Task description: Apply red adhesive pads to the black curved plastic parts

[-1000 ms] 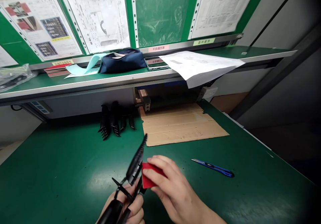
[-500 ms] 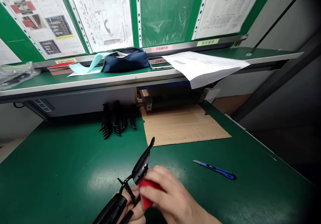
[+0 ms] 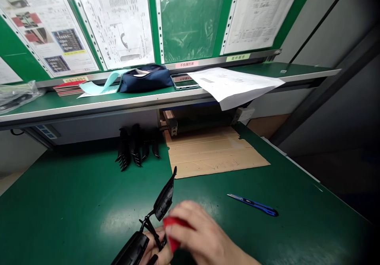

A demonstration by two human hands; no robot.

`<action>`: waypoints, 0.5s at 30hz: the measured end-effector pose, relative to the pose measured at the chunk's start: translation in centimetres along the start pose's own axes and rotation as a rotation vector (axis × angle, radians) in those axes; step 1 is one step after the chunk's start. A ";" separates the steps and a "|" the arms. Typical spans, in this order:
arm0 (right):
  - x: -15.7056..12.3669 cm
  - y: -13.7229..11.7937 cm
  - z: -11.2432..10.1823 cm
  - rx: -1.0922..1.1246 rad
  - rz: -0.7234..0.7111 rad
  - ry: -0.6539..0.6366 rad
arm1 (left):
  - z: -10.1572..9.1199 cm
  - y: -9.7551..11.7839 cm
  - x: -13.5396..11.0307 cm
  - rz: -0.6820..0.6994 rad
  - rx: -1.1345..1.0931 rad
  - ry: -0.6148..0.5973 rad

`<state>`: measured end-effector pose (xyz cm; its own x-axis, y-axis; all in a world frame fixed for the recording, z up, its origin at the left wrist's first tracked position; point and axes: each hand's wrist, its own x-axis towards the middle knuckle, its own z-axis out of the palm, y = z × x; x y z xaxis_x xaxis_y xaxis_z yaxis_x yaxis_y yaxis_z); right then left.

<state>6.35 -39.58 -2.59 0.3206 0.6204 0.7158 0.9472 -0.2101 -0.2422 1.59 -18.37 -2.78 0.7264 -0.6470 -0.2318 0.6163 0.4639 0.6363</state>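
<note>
My left hand (image 3: 156,249) grips the black plastic part (image 3: 154,217) near the cardboard sheet (image 3: 213,154); my right hand (image 3: 198,241) pinches the red pad (image 3: 172,233) against it. Excess pressure could snap its thin runner.

Two hands (image 3: 204,241), one blue knife (image 3: 253,204); one cardboard sheet (image 3: 213,152)

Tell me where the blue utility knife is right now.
In the head view, the blue utility knife lies flat on the green table, to the right of the right hand and in front of the cardboard sheet, touching neither.
</note>
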 end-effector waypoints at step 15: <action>0.1 -0.3 3.7 0.381 0.686 0.331 | -2.4 -1.8 1.1 0.151 -0.241 -0.022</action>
<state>6.05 -36.69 -4.89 0.8635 0.1828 0.4700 0.4972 -0.1533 -0.8540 2.00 -18.42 -5.95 0.8105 -0.5711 -0.1300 0.5579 0.6851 0.4683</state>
